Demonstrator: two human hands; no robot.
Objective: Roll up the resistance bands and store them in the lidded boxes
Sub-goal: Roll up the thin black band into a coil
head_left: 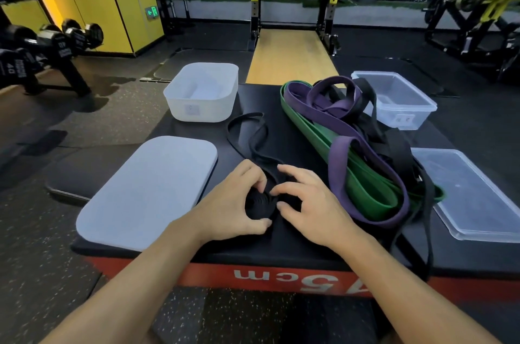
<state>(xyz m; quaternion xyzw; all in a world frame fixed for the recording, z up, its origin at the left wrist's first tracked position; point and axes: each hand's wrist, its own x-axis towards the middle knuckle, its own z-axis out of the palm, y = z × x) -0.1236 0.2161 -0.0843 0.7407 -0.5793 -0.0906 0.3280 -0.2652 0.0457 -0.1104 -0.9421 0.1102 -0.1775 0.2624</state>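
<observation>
Left hand [235, 200] and right hand [308, 203] together on the black coil [259, 203].
From my feed, both sets of fingers curl round it between them (its loose tail [231, 137] trails ahead); white box [202, 107] beyond the left hand, tangled bands [365, 152] right of the right.

Coiled black band [257, 202] between left hand [232, 201] and right hand [308, 203] atop platform [281, 134]

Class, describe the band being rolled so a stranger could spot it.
Find the black-topped box with a red side. Near its front edge, between the left hand and right hand, sits the thin black band, partly coiled. Unlike the wide green and purple bands piled beside it, it is cord-narrow.
</observation>
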